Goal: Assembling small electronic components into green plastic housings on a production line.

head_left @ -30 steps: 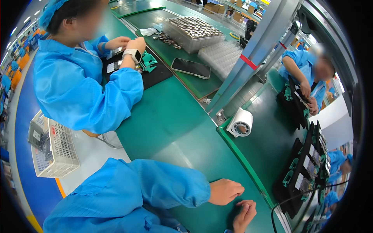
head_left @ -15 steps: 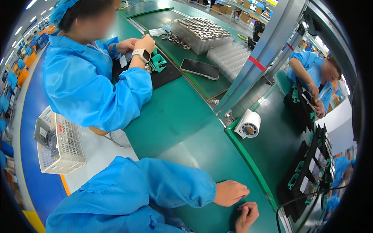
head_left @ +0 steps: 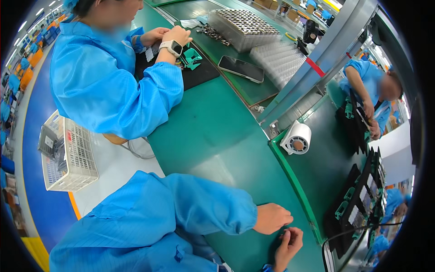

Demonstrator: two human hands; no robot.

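My left hand point(head_left: 273, 218) rests low over the green tabletop, its blue sleeve reaching in from the lower left. The fingers are curled inward, and whatever they may hold is hidden. Just below it is my right hand point(head_left: 289, 247), with thumb and fingers drawn together. The fingertips of both hands nearly meet. Anything between them is too small or covered to make out. Bare green tabletop point(head_left: 217, 145) lies around both hands.
A co-worker in a blue smock point(head_left: 108, 86) works at a black mat point(head_left: 206, 72) on the left. Beyond lie a phone point(head_left: 241, 69) and a clear tray point(head_left: 244, 31) of metal parts. A white fan point(head_left: 297, 137) stands behind the green ledge point(head_left: 294, 181); black trays point(head_left: 358, 204) sit right.
The view has shifted slightly, so the surroundings sit a little differently. My right hand has turned a little and its fingers have moved; both hands stay close together.
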